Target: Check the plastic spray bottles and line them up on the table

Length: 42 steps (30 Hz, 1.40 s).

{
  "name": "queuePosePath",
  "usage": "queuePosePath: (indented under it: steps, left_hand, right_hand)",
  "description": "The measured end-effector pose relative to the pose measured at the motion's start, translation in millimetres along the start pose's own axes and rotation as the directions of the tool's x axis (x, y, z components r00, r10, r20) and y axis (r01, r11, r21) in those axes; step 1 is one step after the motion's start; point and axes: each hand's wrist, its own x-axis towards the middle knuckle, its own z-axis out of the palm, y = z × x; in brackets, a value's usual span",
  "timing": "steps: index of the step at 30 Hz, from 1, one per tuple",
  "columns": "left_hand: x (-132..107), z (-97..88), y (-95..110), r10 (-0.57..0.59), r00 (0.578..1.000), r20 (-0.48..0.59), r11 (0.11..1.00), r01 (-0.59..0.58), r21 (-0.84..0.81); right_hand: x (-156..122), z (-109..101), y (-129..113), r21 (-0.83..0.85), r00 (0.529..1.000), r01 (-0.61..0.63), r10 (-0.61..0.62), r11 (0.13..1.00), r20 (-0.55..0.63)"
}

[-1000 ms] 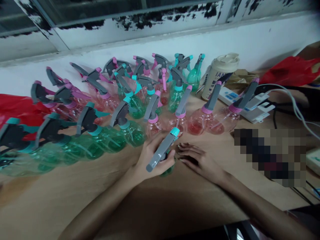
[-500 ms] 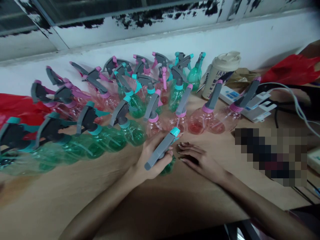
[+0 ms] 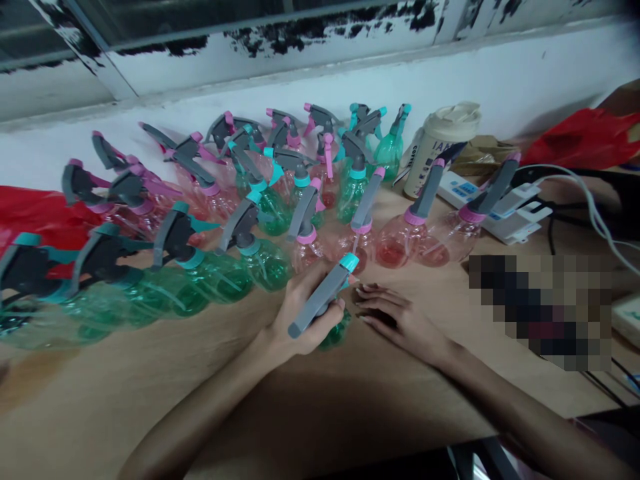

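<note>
My left hand (image 3: 299,319) is wrapped round the neck of a green spray bottle (image 3: 336,333) with a grey and teal trigger head. Its nozzle points away from me, up and to the right, and most of the bottle body is hidden under the hand. My right hand (image 3: 395,313) lies on the table just right of that bottle, fingers loosely bent and holding nothing. Right behind my hands stand clear pink spray bottles (image 3: 393,248) with grey and pink heads. A row of green spray bottles (image 3: 270,263) runs off to the left.
More pink and green spray bottles crowd the back against the wall. A paper coffee cup (image 3: 433,157), white plastic adapters (image 3: 515,220), cables and a red bag (image 3: 583,141) are at the right. Another red bag (image 3: 45,213) lies left. The wooden table (image 3: 210,373) ends near me.
The fingers of my left hand have shifted slightly at the trigger side of the spray bottle. My right hand and the standing bottles stay in place.
</note>
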Motion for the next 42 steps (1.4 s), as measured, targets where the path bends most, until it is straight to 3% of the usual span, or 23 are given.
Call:
queuePosePath:
  steps: [14,23,42]
  left_hand:
    - [1.2,2.7,1.5,-0.027,1.0,-0.002,0.998,0.027,0.055]
    - [-0.8,10.2,-4.5,-0.004,0.998,-0.059,0.997,0.008,0.078]
    - [0.3,2.7,4.4,0.024,0.999,-0.035,0.998,-0.022,0.063]
  right_hand:
    - [-0.8,0.0,0.6,-0.006,1.0,-0.003,0.003,1.0,0.017]
    - [0.1,-3.2,2.1,0.016,1.0,0.009,-0.009,1.0,0.024]
    - [-1.1,-3.2,2.7,0.003,1.0,0.009,-0.009,1.0,0.024]
